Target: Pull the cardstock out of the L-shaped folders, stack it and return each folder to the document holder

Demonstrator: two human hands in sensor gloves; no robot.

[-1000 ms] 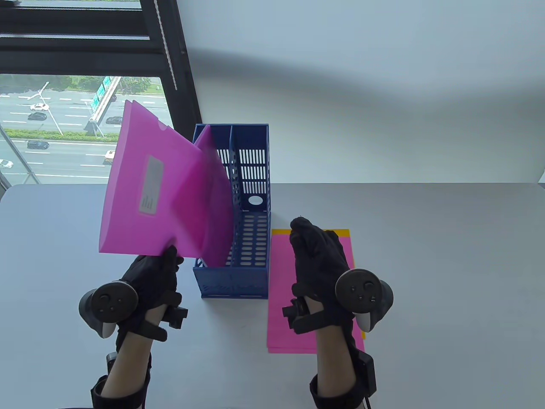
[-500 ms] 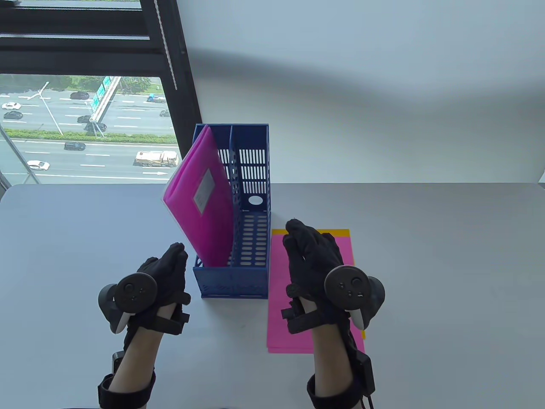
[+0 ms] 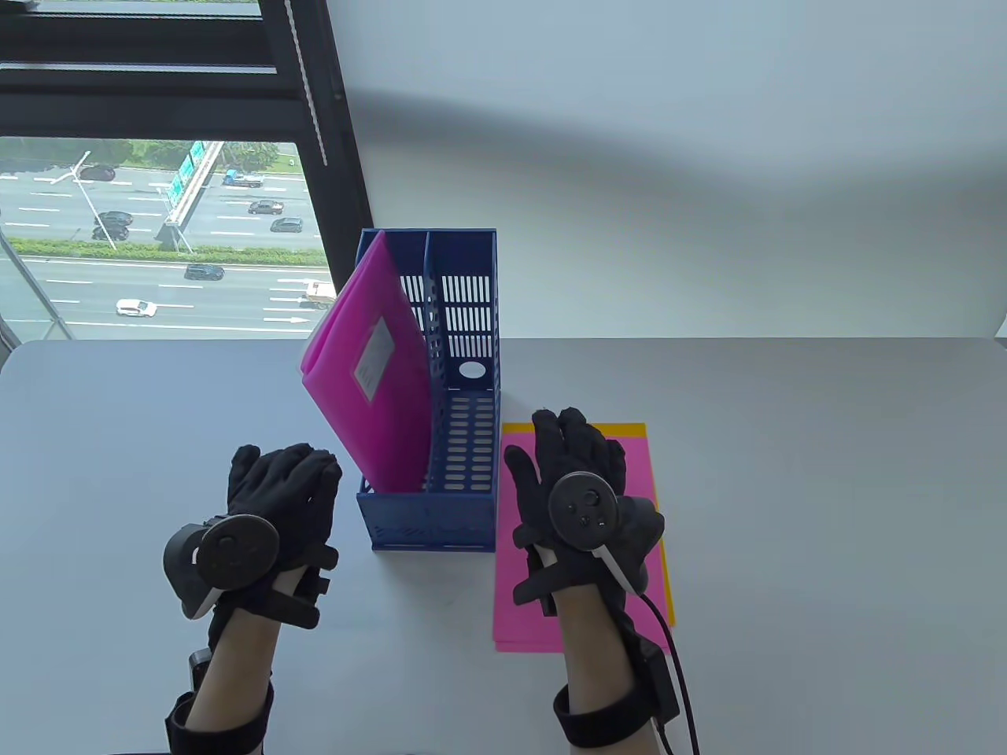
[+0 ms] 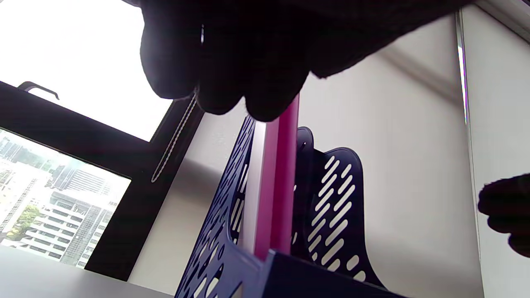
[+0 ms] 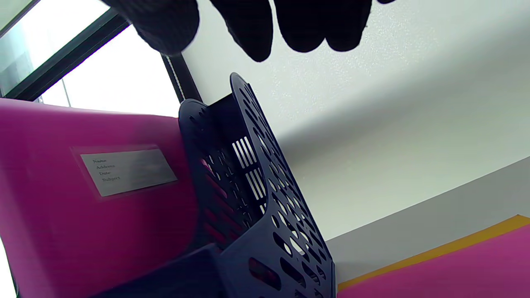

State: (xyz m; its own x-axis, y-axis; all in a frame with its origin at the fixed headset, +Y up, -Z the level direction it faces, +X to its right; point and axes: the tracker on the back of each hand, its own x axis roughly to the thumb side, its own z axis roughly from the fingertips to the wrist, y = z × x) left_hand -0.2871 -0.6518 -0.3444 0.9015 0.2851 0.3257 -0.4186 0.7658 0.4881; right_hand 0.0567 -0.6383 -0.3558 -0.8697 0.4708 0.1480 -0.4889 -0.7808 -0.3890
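Magenta L-shaped folders with a grey label stand leaning left in the left slot of the blue document holder; they show as a thin pink edge in the left wrist view and a broad pink face in the right wrist view. A stack of pink cardstock over a yellow sheet lies flat right of the holder. My left hand hovers just left of the holder's front, fingers relaxed and empty. My right hand lies flat over the cardstock, fingers spread.
The holder's right slot holds nothing. The grey table stretches right and left of the work area. A window with a dark frame stands behind at left, and a white wall at the back.
The left hand lowered the raised folder into the holder's left slot, let go and drew back toward me. The right hand flattened and spread over the cardstock.
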